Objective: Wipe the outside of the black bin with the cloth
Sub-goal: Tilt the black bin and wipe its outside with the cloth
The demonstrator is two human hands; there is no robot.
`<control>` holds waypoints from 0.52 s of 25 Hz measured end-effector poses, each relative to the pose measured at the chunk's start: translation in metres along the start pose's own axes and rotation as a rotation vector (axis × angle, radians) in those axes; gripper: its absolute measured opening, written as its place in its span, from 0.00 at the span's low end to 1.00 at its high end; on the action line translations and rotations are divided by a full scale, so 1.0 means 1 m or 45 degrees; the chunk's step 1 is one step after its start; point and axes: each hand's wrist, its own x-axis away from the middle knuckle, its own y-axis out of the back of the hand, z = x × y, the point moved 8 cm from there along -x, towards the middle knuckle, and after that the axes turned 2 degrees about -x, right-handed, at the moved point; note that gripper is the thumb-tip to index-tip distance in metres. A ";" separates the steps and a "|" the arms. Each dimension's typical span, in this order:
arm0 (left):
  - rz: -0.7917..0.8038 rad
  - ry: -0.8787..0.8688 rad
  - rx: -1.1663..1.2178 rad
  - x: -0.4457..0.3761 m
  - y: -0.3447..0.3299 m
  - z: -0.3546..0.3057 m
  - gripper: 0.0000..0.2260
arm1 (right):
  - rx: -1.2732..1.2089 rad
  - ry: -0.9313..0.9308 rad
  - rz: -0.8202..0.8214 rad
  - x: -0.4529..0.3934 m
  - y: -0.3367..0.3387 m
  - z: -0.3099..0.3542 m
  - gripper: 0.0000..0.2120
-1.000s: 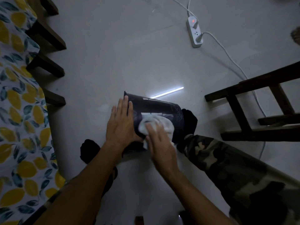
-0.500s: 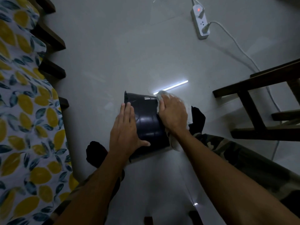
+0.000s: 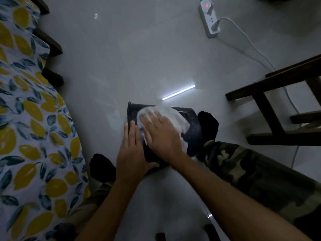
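The black bin (image 3: 192, 126) lies on its side on the pale tiled floor between my two black-socked feet, its rim pointing left. A white cloth (image 3: 171, 117) is spread over the bin's upper wall. My right hand (image 3: 161, 134) lies flat on the cloth, fingers stretched toward the rim and pressing it against the bin. Flat against the bin's rim end, my left hand (image 3: 132, 152) steadies it, thumb hooked along the near side. Much of the bin is hidden under both hands and the cloth.
A bed with a lemon-print sheet (image 3: 26, 119) and dark wooden slats runs along the left. A dark wooden chair frame (image 3: 278, 105) stands at the right. A white power strip (image 3: 209, 20) and its cable lie on the floor at the back right.
My right hand has swept the cloth from the bin's far right end leftward across its upper wall toward the rim. The left hand has stayed at the rim end.
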 end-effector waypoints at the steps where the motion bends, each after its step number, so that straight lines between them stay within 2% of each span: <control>1: 0.012 0.024 -0.004 0.002 0.000 0.000 0.68 | -0.032 -0.073 0.040 -0.026 0.005 -0.009 0.24; 5: 0.012 0.058 0.017 0.005 0.004 -0.005 0.68 | -0.125 -0.494 0.370 -0.071 0.009 -0.106 0.24; 6: 0.009 0.052 0.018 0.004 0.003 -0.007 0.68 | -0.146 -0.591 0.368 -0.061 0.014 -0.131 0.24; 8: 0.011 0.046 0.018 0.002 0.002 -0.009 0.69 | -0.124 -0.677 0.160 -0.019 0.030 -0.151 0.23; 10: 0.014 0.046 0.030 0.003 0.000 -0.011 0.69 | 0.008 -0.548 -0.029 0.033 0.034 -0.113 0.24; 13: 0.070 0.031 0.015 0.009 -0.008 -0.012 0.69 | -0.009 -0.109 0.033 0.035 0.008 -0.024 0.26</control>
